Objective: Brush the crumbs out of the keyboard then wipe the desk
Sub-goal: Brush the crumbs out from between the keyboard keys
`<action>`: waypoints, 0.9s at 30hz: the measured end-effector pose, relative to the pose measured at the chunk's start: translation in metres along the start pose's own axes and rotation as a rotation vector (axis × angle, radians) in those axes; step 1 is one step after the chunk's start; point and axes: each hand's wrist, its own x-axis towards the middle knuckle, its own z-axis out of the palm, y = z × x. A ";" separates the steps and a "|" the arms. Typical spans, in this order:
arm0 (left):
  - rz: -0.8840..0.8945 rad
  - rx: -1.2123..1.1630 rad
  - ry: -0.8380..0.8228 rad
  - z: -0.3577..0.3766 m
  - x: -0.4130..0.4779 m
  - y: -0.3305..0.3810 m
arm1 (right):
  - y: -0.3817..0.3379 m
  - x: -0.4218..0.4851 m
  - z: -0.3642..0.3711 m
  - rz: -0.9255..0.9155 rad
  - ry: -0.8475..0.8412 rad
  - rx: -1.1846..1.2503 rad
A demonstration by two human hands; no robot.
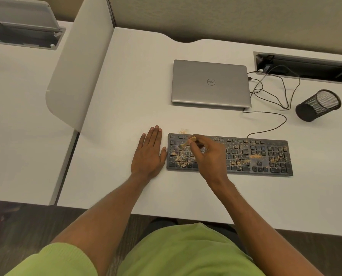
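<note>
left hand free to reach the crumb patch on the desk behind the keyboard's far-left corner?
Probably yes. The left hand lies flat and empty on the desk beside the keyboard; only bare desk separates it from the crumb patch. The right hand, holding the brush, works close by.

Orange-tan crumbs (256, 156) speckle a black keyboard (241, 154) on an off-white desk (126, 96); a silver laptop (210, 84) lies farther, a black mesh cup (318, 105) right.
</note>
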 end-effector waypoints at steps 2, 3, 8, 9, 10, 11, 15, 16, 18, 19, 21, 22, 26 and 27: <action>0.000 0.000 0.003 0.000 0.000 0.000 | 0.000 0.000 0.001 -0.009 0.022 0.000; -0.002 -0.002 0.003 0.000 0.000 0.000 | 0.001 0.000 0.001 -0.011 0.020 -0.005; -0.003 -0.002 -0.004 0.000 0.001 0.000 | 0.004 -0.006 0.001 -0.006 -0.015 -0.032; -0.005 0.001 -0.004 0.000 0.001 0.000 | 0.004 -0.007 0.001 -0.003 -0.023 -0.040; -0.006 0.004 -0.004 0.000 0.001 0.000 | 0.005 -0.007 0.001 -0.004 -0.039 -0.047; -0.007 0.005 -0.005 0.000 0.000 0.000 | 0.005 -0.007 0.002 -0.010 -0.058 -0.057; -0.004 0.001 -0.003 0.000 0.000 0.000 | 0.009 -0.005 0.005 -0.070 -0.099 -0.102; -0.005 -0.001 0.000 0.001 0.000 0.000 | 0.008 -0.005 0.005 -0.086 -0.087 -0.103; -0.006 -0.007 0.006 0.001 0.000 0.000 | 0.005 -0.005 0.004 -0.101 -0.053 -0.099; -0.006 -0.008 0.006 0.000 0.000 0.000 | 0.004 -0.004 0.004 -0.110 -0.041 -0.102; -0.006 -0.002 0.002 0.001 0.000 -0.001 | 0.000 -0.003 0.006 -0.148 -0.033 -0.155; -0.007 0.001 0.000 0.001 0.000 -0.001 | -0.001 -0.002 0.008 -0.166 -0.044 -0.191; -0.011 0.008 0.002 0.002 0.000 -0.001 | -0.002 0.001 0.014 -0.211 -0.103 -0.263; -0.011 0.004 0.005 0.001 0.001 -0.001 | -0.001 0.001 0.014 -0.222 -0.110 -0.275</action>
